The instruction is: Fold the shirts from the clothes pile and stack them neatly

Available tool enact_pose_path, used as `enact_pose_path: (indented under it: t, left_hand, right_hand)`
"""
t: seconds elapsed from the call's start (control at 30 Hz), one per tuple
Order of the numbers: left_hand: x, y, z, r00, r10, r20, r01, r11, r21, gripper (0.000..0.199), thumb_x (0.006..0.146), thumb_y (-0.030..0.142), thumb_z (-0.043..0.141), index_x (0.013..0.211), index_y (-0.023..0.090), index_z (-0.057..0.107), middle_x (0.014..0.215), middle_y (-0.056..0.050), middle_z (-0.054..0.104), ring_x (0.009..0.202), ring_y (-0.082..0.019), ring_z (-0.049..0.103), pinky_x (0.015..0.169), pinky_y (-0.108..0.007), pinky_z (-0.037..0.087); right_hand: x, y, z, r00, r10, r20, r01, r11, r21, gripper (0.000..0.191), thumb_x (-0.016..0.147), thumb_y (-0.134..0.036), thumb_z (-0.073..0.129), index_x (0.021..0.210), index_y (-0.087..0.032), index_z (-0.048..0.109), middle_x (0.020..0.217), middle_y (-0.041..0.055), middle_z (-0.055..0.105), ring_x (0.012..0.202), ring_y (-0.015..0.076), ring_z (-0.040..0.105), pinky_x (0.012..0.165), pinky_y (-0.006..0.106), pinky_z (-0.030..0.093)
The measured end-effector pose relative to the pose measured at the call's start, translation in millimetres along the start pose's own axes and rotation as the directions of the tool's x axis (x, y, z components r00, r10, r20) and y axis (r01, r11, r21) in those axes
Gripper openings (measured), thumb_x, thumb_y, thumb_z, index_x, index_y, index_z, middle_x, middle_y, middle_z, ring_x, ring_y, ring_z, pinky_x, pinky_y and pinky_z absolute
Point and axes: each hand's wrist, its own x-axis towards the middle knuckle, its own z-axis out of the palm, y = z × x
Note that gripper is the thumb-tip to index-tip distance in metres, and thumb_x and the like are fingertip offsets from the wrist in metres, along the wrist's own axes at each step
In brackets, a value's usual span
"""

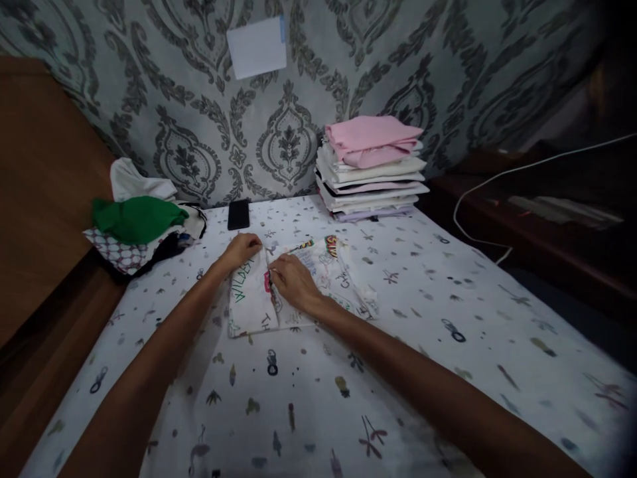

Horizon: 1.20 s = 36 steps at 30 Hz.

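A white garment [313, 292] with colourful lettering and drawings lies partly folded on the patterned bedsheet; its exact kind cannot be made out. Its left part is turned over toward the middle, showing green letters. My left hand [242, 251] pinches the far edge of that flap, fingers closed on the cloth. Across the middle, my right hand [292, 280] has its fingers bunched on the flap's inner edge, beside a red print. The garment's right side lies flat, its outer edge slightly uneven.
A stack of folded clothes [371, 169], pink on top, stands by the wall at back right. Crumpled clothes [142, 222] lie at left near a wooden panel [44, 179]. A black phone [238, 215] rests near the wall. A white cable [462, 199] hangs at right.
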Motion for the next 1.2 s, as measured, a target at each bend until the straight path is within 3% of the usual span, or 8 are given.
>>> enact_pose_path:
  t: [0.23,0.43,0.57,0.7,0.8,0.97,1.1,1.2]
  left_hand:
    - [7,-1,4.6,0.998,-0.014,-0.055,0.014,1.0,-0.003,0.014,0.079,0.032,0.063,0.076,0.018,0.067,0.072,-0.001,0.068,0.073,-0.018,0.061,0.073,-0.029,0.047]
    - [-40,6,5.9,0.974,-0.054,-0.219,0.038,0.996,-0.077,0.047,0.1,0.041,0.029,0.124,0.013,0.057,0.124,-0.014,0.068,0.114,-0.022,0.063,0.1,-0.035,0.047]
    - [-73,8,18.5,0.998,-0.056,-0.032,0.056,0.998,0.006,0.067,0.1,0.052,0.028,0.151,0.011,0.034,0.159,-0.018,0.04,0.148,-0.024,0.036,0.122,-0.042,0.024]
    - [-71,-6,15.0,0.987,-0.094,0.127,0.069,0.98,0.187,0.07,0.1,0.055,0.026,0.157,0.014,0.026,0.166,-0.014,0.024,0.156,-0.026,0.014,0.125,-0.049,0.01]
    - [-58,-23,1.6,0.988,-0.138,0.07,0.119,0.968,0.219,0.067,0.098,0.053,0.033,0.153,0.014,0.033,0.164,-0.016,0.03,0.154,-0.029,0.02,0.123,-0.052,0.014]
    - [-44,-38,-21.8,0.99,-0.113,-0.082,0.126,0.976,0.18,0.046,0.1,0.033,0.026,0.129,0.014,0.057,0.13,-0.014,0.065,0.121,-0.023,0.059,0.106,-0.039,0.044]
    - [-42,-34,-31.3,0.997,-0.074,-0.031,0.079,0.965,0.251,0.023,0.091,0.032,0.046,0.094,0.02,0.067,0.098,-0.008,0.071,0.1,-0.025,0.062,0.097,-0.041,0.046]
    - [-44,-29,-34.1,0.995,-0.098,-0.025,0.101,0.95,0.296,0.014,0.087,0.03,0.055,0.09,0.021,0.065,0.09,-0.007,0.069,0.094,-0.027,0.061,0.091,-0.043,0.047]
  right_hand:
    - [24,-7,8,0.987,-0.147,0.057,0.155,0.976,-0.151,0.029,0.1,-0.018,0.045,0.094,-0.011,0.073,0.107,0.0133,0.07,0.106,0.0244,0.059,0.101,0.036,0.04]
    - [49,-6,30,0.973,-0.155,0.169,0.189,0.96,-0.208,0.042,0.103,-0.026,0.039,0.135,-0.005,0.057,0.148,0.0206,0.052,0.141,0.0295,0.041,0.116,0.046,0.03]
    - [48,2,43,0.973,-0.097,0.21,0.137,0.973,-0.187,0.054,0.101,-0.022,0.034,0.151,-0.005,0.039,0.162,0.0187,0.03,0.152,0.0278,0.024,0.123,0.05,0.019]
    - [46,6,48,0.976,-0.117,0.184,0.149,0.974,-0.171,0.055,0.101,-0.024,0.03,0.152,-0.004,0.038,0.162,0.0181,0.031,0.152,0.0271,0.024,0.124,0.051,0.018]
    - [45,6,48,0.977,-0.135,0.166,0.166,0.969,-0.183,0.054,0.102,-0.027,0.03,0.15,-0.003,0.041,0.161,0.019,0.032,0.152,0.0277,0.025,0.123,0.051,0.019]
    - [44,4,44,0.976,-0.142,0.164,0.175,0.962,-0.207,0.054,0.103,-0.029,0.032,0.15,-0.004,0.041,0.161,0.0194,0.031,0.152,0.0282,0.025,0.123,0.051,0.02]
    - [43,3,41,0.975,-0.135,0.174,0.169,0.965,-0.2,0.055,0.103,-0.029,0.031,0.15,-0.001,0.04,0.162,0.0198,0.03,0.152,0.0284,0.024,0.123,0.051,0.02]
    - [42,3,41,0.974,-0.132,0.184,0.168,0.966,-0.196,0.056,0.103,-0.029,0.03,0.151,-0.001,0.039,0.162,0.0194,0.03,0.152,0.0281,0.023,0.123,0.051,0.02]
